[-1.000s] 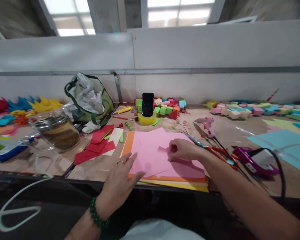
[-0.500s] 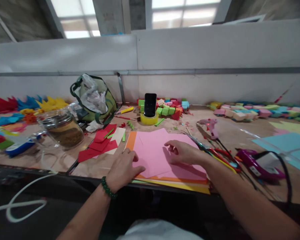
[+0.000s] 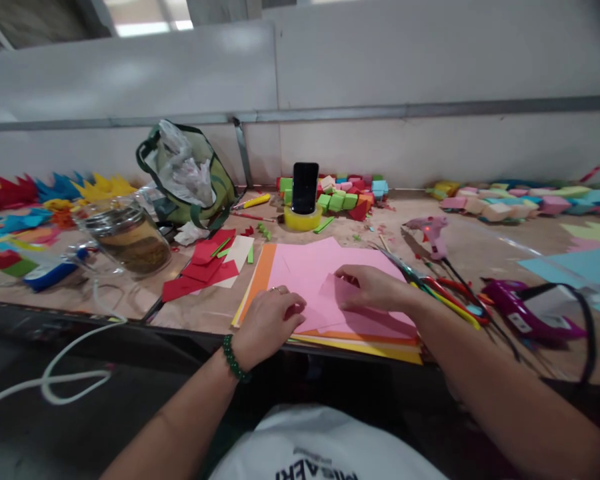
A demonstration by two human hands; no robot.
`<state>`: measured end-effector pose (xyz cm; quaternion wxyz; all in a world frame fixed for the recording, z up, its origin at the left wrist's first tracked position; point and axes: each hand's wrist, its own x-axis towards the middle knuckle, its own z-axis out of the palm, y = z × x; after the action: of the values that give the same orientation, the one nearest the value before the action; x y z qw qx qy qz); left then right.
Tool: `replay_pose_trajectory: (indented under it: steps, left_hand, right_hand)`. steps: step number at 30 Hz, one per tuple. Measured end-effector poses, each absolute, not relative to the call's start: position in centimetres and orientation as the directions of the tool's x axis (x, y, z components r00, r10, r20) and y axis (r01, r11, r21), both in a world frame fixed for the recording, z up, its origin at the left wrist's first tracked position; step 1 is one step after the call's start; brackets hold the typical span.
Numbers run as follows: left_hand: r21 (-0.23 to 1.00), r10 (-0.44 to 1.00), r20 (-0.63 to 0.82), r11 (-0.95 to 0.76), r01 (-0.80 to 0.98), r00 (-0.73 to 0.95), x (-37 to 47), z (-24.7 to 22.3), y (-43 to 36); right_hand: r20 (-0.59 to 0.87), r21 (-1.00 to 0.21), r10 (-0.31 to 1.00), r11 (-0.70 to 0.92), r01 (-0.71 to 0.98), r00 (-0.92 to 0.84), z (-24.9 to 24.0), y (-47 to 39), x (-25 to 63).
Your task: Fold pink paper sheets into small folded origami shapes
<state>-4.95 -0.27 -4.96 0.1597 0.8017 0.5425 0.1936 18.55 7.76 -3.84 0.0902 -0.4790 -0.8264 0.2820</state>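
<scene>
Pink paper sheets (image 3: 305, 270) lie on top of a stack with orange paper (image 3: 263, 267) and yellow paper (image 3: 405, 355) showing at its edges. My left hand (image 3: 275, 320), with a green bead bracelet at the wrist, rests on the stack's left front part, its fingers curled; whether they grip anything is hidden. Over the right half, my right hand (image 3: 370, 288) pinches the edge of a pink piece of paper that tilts up slightly from the sheets below.
Right of the stack lie scissors (image 3: 405, 267), a pink glue gun (image 3: 433, 235) and a purple tool (image 3: 525, 310). Behind stands a phone (image 3: 305, 188) in a yellow tape roll (image 3: 303, 220). Leftward are red paper pieces (image 3: 205, 263), a glass jar (image 3: 127, 237) and a bag (image 3: 200, 177).
The view has tilted downward. My left hand has moved right across the stack and its fingers have curled in. My right hand has closed on a pink piece, which is now slightly raised.
</scene>
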Motion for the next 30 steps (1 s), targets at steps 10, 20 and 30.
replay_pose_trajectory:
  steps: [10, 20, 30]
  left_hand:
    - [0.04, 0.954, 0.242, -0.192, 0.981, 0.177, -6.5, -4.4, 0.6]
    - [0.372, 0.991, 0.037, -0.132, 0.919, 0.127, -7.1, -4.9, 0.3]
    - [0.206, 0.967, 0.15, -0.235, 0.95, 0.207, -6.6, -4.5, -0.1]
  right_hand:
    - [-0.194, -0.529, 0.861, 0.312, 0.789, -0.47, -3.9, 7.7, 18.6]
    - [-0.114, -0.533, 0.801, 0.45, 0.716, -0.588, -3.8, 7.0, 18.6]
    - [-0.178, -0.57, 0.856, 0.312, 0.76, -0.485, -3.8, 6.9, 18.4]
